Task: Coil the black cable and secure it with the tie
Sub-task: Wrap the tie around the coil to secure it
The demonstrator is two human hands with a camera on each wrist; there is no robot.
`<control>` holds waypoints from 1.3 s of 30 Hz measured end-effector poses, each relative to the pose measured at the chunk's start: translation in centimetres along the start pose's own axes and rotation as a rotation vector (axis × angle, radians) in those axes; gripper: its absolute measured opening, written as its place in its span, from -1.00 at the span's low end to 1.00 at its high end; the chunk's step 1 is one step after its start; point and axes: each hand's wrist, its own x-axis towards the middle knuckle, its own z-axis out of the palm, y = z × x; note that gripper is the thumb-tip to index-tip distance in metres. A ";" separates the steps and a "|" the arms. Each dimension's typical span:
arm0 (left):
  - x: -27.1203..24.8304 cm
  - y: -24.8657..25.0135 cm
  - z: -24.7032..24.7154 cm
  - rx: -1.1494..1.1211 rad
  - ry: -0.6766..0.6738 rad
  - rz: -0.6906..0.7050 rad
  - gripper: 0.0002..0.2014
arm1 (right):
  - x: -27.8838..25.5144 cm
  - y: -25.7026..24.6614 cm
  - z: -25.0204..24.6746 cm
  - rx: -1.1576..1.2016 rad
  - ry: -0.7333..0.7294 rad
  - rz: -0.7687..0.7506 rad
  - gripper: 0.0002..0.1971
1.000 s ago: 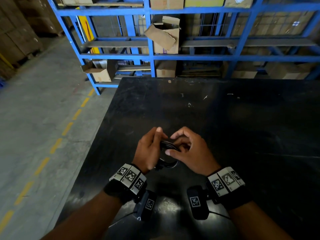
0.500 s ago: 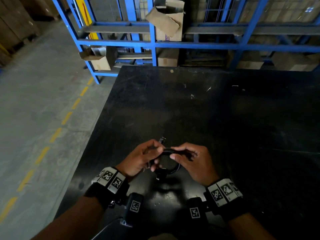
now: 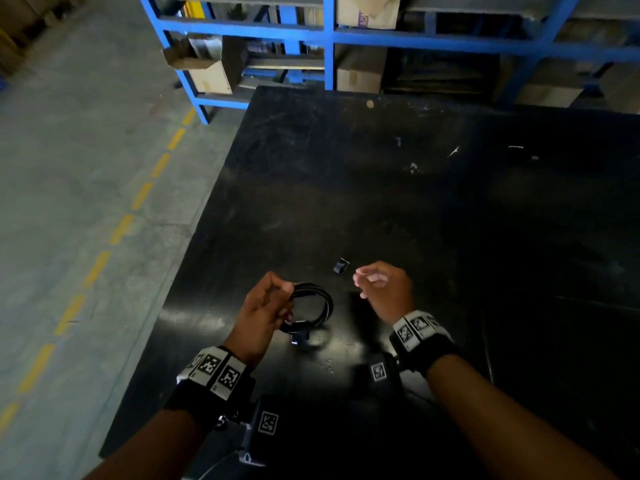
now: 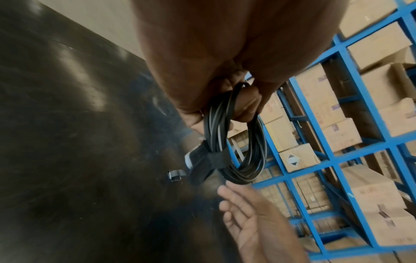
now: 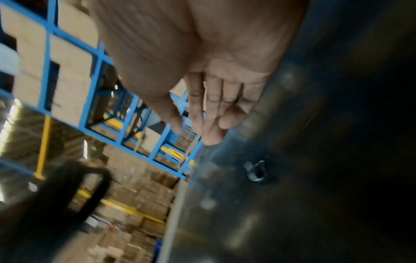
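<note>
From the head camera, the left hand (image 3: pixel 265 308) holds the coiled black cable (image 3: pixel 313 308) by the coil's left side, fingers curled round the bundled turns, just above the black table (image 3: pixel 381 202) towards its near left corner. The coil hangs as a tidy ring with a plug end (image 3: pixel 300 337) at its lower edge. The right hand (image 3: pixel 384 289) is apart from the coil, fingers loosely spread and holding nothing. Just beyond its fingertips a small dark clip-like piece (image 3: pixel 341 265) lies on the table; what it is cannot be told.

The left wrist camera shows several flat turns lying side by side, pinched between thumb and fingers at the top of the coil. A black strap tie (image 4: pixel 212 160) is wrapped round the turns at the lower part, beside the plug. The cable looks light, limp and fairly smooth, so the turns would likely fan out if gripped loosely. The strapped section, or the bundle right next to it, is probably the surest place to take hold.

In the right wrist view, which is blurred, the fingers (image 5: pixel 211 110) are extended and close together, empty, above the table.
</note>
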 end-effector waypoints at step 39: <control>0.4 2.4 5.3 0.233 0.234 0.263 -0.82 | -9.2 -6.6 -1.8 -0.247 -0.078 -0.629 -0.77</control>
